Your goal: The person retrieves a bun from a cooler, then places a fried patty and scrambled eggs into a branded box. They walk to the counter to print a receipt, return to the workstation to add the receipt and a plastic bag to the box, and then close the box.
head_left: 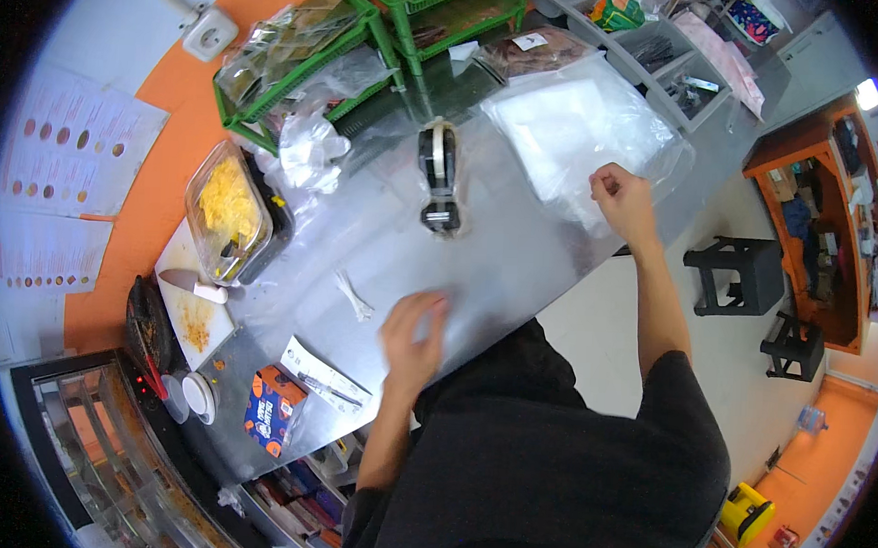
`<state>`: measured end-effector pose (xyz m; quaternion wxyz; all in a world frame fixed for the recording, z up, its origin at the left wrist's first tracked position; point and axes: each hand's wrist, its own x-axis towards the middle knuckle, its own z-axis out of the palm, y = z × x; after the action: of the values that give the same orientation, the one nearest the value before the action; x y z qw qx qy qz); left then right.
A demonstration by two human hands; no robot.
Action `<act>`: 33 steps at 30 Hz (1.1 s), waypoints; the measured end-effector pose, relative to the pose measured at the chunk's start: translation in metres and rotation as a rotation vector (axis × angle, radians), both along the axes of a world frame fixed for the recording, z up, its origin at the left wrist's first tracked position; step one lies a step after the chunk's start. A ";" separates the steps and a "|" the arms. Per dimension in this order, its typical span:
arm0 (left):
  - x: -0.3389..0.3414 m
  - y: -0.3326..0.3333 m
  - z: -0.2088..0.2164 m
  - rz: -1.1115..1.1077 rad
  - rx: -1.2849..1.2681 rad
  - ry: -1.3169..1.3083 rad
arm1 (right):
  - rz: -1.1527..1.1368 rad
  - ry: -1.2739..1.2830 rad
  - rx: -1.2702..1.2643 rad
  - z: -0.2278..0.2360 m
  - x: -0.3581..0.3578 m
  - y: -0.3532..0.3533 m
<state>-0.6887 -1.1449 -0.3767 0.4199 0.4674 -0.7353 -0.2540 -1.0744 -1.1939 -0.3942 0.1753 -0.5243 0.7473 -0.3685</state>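
Observation:
My right hand (623, 198) is over the near right edge of a stack of clear plastic bags (563, 132). Its thumb and fingers are curled together in a pinch; whether a bag's edge is between them I cannot make out. Low over the front edge of the steel table, my left hand (415, 340) is smeared by motion, so its fingers are unclear. Between the hands and farther back stands a black tape dispenser (439, 181) with a pale roll. Left of the dispenser, near my left hand, lies a small bundle of white ties (353, 296).
Green racks (301, 67) and a grey divided bin (678, 74) line the back. At left are a clear container of yellow food (231, 211), a knife (194, 285) on a white board (201, 332), a small box (272, 411) and a paper slip with a pen (327, 379). Black stools (738, 277) stand right.

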 end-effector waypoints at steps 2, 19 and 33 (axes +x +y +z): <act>-0.082 -0.025 -0.002 -0.190 0.054 0.032 | 0.103 0.048 0.067 -0.001 -0.011 0.000; -0.257 -0.088 -0.043 -0.229 -0.263 -0.145 | 0.553 0.477 -0.049 -0.054 -0.071 -0.029; -0.306 -0.072 -0.095 -0.291 -0.016 -0.513 | 0.416 0.187 -0.145 -0.010 -0.040 0.055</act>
<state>-0.9943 -1.2169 -0.4717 0.1829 0.4029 -0.8787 -0.1792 -1.1142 -1.1390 -0.4044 0.1393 -0.7099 0.6080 -0.3269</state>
